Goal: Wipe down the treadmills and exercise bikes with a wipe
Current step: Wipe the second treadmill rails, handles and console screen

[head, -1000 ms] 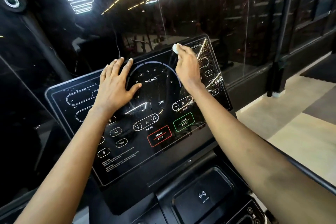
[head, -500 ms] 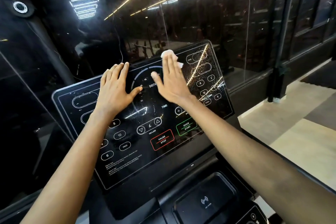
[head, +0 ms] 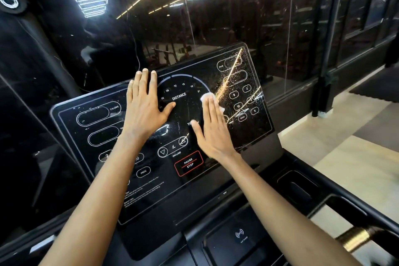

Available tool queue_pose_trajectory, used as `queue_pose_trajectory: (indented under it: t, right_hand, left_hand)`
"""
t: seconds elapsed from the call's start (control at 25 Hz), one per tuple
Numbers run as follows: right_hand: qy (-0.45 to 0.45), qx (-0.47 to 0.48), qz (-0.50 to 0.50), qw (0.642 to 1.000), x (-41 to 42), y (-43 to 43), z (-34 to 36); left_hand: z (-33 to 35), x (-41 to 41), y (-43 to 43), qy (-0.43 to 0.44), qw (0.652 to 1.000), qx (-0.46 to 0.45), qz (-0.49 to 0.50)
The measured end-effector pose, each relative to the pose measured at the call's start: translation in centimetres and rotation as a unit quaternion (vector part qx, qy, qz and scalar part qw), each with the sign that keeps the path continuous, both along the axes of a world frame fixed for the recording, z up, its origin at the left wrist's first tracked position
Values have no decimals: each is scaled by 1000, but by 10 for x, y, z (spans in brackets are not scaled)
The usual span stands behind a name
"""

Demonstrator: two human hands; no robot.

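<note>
Dark glass panels (head: pixel 216 17) stand behind the machine and mirror strips of ceiling light, while pale floor (head: pixel 345 157) shows at the right. Before them tilts the black treadmill console (head: pixel 254 134), printed with DISTANCE, INCLINE and a red-edged PAUSE STOP button (head: pixel 189 163); its right part is flecked with droplets. The left hand (head: pixel 143 112) lies flat on the console left of the dial, fingers straight and close together, thumb spread toward the centre, holding nothing. The right hand (head: pixel 213 131) lies flat too, fingers straight, pressing a white wipe (head: pixel 207 96) against the panel; the wipe peeks out beneath the fingertips, at the right edge of the dial. Below the console sits a charging pad (head: pixel 239 235) bearing a wireless symbol.
</note>
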State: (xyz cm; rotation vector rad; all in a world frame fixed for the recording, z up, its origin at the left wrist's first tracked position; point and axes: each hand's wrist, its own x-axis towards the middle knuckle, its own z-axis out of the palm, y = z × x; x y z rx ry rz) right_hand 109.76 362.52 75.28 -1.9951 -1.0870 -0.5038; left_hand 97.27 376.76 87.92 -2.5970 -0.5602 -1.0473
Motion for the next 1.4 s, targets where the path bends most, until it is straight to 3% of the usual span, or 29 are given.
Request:
queue_pose_trajectory:
  t: [0.16, 0.36, 0.52, 0.72, 0.84, 1.0, 1.2, 1.32, 1.4]
  right_hand:
    - [110, 16, -73, 991, 8, -28, -39]
    - [78, -60, -56, 994, -22, -45, -83]
    - [241, -50, -121, 962, -6, -66, -96]
    - [195, -117, -79, 970, -43, -77, -128]
    - [265, -128, -139, 945, -23, -86, -129]
    - [273, -153, -119, 942, -21, -90, -125]
    - [399, -48, -127, 907, 31, -113, -130]
    - [403, 1, -90, 911, 18, -114, -142]
    - [361, -4, -83, 929, 11, -111, -139]
  left_hand:
    - [-1, 3, -1, -1, 1000, 2, 7]
    - [-2, 8, -5, -7, 1000, -1, 15]
    - [-2, 9, -8, -13, 999, -6, 30]
    - [-1, 8, -11, -12, 999, -9, 36]
    - [-1, 6, -11, -4, 999, 0, 44]
    - [1, 6, -10, 4, 999, 6, 46]
    - [1, 4, -8, 4, 999, 8, 36]
    - [4, 1, -5, 12, 1000, 10, 24]
    - [6, -4, -2, 15, 1000, 14, 17]
